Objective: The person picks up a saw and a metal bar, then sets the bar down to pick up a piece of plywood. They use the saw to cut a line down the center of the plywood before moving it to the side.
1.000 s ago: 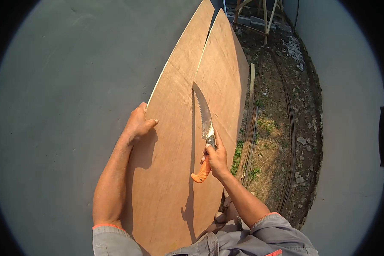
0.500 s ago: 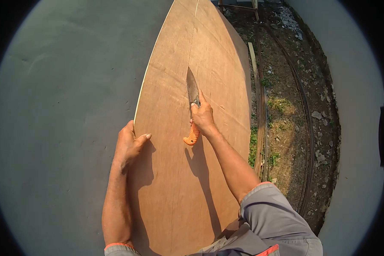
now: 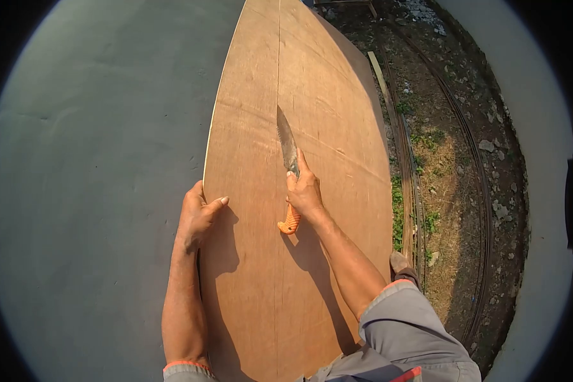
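A large plywood sheet (image 3: 251, 159) stretches away in front of me, with a dark straight line running along its length. My left hand (image 3: 199, 213) grips the sheet's left edge, thumb on the top face and fingers curled over the side. In my right hand (image 3: 305, 194) is a hand saw (image 3: 286, 137) with an orange handle, its toothed blade pointing away from me. The blade tip meets the dark line in this view, and the index finger lies along the back of the blade. Shadows of both arms fall on the wood.
A grey wall (image 3: 95, 191) rises close along the left side of the sheet. On the right, long thin bars (image 3: 481, 178) and a wooden strip (image 3: 377, 73) lie on rough ground with stones and weeds. My shoe (image 3: 399, 262) shows beside the sheet's right edge.
The saw and my right hand sit slightly lower in view, still on the line. A shoe has come into sight at the right. My left hand keeps its hold on the edge.
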`<action>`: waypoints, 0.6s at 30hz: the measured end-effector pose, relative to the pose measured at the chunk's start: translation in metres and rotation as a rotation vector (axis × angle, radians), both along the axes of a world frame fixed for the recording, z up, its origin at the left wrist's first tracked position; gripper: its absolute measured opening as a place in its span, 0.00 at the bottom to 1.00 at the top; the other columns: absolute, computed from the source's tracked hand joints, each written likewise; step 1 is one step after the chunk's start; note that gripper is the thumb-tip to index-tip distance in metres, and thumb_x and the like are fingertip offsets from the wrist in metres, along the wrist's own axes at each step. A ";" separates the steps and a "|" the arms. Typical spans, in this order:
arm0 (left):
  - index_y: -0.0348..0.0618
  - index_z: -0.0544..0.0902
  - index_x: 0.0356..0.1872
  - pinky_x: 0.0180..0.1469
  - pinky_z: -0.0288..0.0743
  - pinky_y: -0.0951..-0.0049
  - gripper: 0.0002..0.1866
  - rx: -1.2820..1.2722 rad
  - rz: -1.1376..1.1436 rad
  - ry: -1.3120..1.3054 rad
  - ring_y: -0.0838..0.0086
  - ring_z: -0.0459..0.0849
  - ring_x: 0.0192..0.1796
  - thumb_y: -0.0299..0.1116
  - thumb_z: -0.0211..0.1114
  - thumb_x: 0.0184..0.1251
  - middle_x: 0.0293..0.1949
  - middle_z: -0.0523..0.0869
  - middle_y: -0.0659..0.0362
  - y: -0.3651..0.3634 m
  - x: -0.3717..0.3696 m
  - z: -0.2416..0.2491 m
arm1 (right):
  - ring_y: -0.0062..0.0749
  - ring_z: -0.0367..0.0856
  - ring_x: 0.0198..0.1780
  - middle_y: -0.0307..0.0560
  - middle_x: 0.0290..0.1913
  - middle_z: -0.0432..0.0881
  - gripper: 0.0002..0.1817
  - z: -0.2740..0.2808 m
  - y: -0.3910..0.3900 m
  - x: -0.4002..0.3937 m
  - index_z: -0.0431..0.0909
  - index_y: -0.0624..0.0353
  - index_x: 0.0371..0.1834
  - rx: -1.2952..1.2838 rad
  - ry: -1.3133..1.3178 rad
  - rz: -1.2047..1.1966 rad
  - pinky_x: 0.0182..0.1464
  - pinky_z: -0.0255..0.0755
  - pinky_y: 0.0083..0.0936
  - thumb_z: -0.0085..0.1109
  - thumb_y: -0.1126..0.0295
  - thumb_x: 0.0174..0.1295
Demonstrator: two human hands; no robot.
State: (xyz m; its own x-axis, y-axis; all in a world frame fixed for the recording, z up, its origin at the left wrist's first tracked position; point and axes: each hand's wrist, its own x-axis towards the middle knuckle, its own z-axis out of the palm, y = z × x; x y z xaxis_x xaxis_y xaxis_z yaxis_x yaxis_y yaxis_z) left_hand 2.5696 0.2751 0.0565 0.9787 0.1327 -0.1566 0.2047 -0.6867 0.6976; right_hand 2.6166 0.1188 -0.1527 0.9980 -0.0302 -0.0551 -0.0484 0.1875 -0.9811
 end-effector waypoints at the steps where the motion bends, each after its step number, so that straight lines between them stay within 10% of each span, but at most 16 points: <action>1: 0.27 0.78 0.59 0.47 0.87 0.64 0.19 -0.014 0.014 0.011 0.66 0.90 0.46 0.23 0.68 0.70 0.49 0.89 0.46 0.000 -0.003 0.000 | 0.24 0.79 0.23 0.48 0.39 0.83 0.38 0.007 -0.009 -0.040 0.50 0.58 0.88 0.042 0.080 0.039 0.27 0.81 0.29 0.47 0.76 0.74; 5: 0.27 0.78 0.59 0.48 0.87 0.64 0.19 -0.022 0.007 -0.001 0.66 0.90 0.46 0.23 0.68 0.70 0.49 0.89 0.46 0.005 -0.003 -0.003 | 0.21 0.79 0.23 0.49 0.40 0.84 0.38 -0.009 -0.032 -0.121 0.50 0.61 0.87 0.065 -0.109 -0.078 0.26 0.81 0.25 0.48 0.78 0.74; 12: 0.27 0.76 0.62 0.47 0.87 0.65 0.21 0.016 -0.008 0.023 0.69 0.89 0.46 0.22 0.67 0.72 0.50 0.88 0.48 0.001 0.003 0.001 | 0.26 0.80 0.22 0.51 0.40 0.85 0.38 0.007 0.011 0.023 0.50 0.62 0.87 -0.092 0.006 -0.011 0.26 0.80 0.32 0.48 0.75 0.74; 18: 0.26 0.76 0.63 0.48 0.87 0.65 0.21 0.037 -0.019 -0.005 0.68 0.89 0.46 0.22 0.67 0.72 0.51 0.88 0.47 0.014 0.001 -0.007 | 0.23 0.79 0.23 0.54 0.53 0.87 0.39 0.006 -0.025 -0.142 0.50 0.61 0.87 0.228 0.048 -0.068 0.24 0.80 0.28 0.46 0.81 0.72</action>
State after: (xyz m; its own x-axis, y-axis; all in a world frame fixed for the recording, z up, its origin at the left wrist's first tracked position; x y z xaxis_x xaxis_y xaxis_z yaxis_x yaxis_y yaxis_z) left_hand 2.5703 0.2889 0.0495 0.9819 0.1192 -0.1473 0.1878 -0.7159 0.6725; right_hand 2.4750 0.0941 -0.1466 0.9902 -0.0785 -0.1157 -0.0740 0.4080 -0.9100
